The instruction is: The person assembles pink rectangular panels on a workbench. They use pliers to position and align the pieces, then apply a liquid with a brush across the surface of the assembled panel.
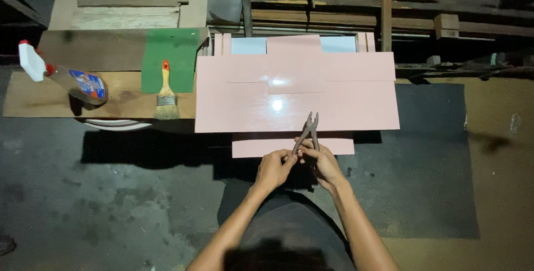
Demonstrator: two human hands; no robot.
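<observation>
While both hands grip the pliers (308,132) at the near edge of the pink panel (296,93), left hand (274,168) and right hand (322,162) closed on its handles, a dark mat (428,182) covers the stained concrete floor (83,204); a paintbrush (166,94) lies left of the panel.

Left hand (273,168) and right hand (324,164) each grip a handle of rusty pliers (308,132), nose over pink panel (296,93). Paintbrush (166,94) and glue bottle (62,77) lie on wooden board (33,101) at left.
</observation>
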